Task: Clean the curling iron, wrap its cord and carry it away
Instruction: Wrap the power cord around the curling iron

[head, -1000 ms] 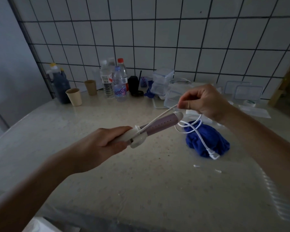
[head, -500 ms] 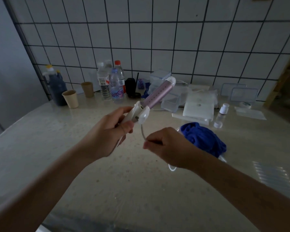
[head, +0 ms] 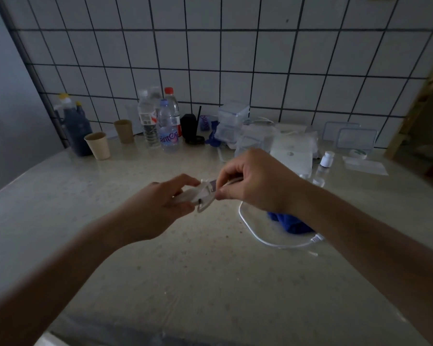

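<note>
My left hand (head: 158, 203) grips the white handle of the curling iron (head: 202, 194) above the middle of the counter. Its purple barrel is almost wholly hidden behind my right hand (head: 255, 181), which is closed on the white cord right at the iron. The rest of the cord (head: 258, 236) loops down onto the counter and ends in a plug (head: 316, 238) beside my right forearm. A blue cloth (head: 291, 223) lies crumpled under that forearm, partly covered.
Along the tiled wall stand two paper cups (head: 98, 146), a dark spray bottle (head: 76, 128), water bottles (head: 168, 128), clear plastic boxes (head: 231, 121), white packets (head: 291, 156) and a small white-capped bottle (head: 326, 159). The counter's front edge (head: 135, 338) is near me.
The iron has dropped from pointing up and away to lying lower and flatter. My right hand rose from below the handle and now covers the barrel with the cord.
</note>
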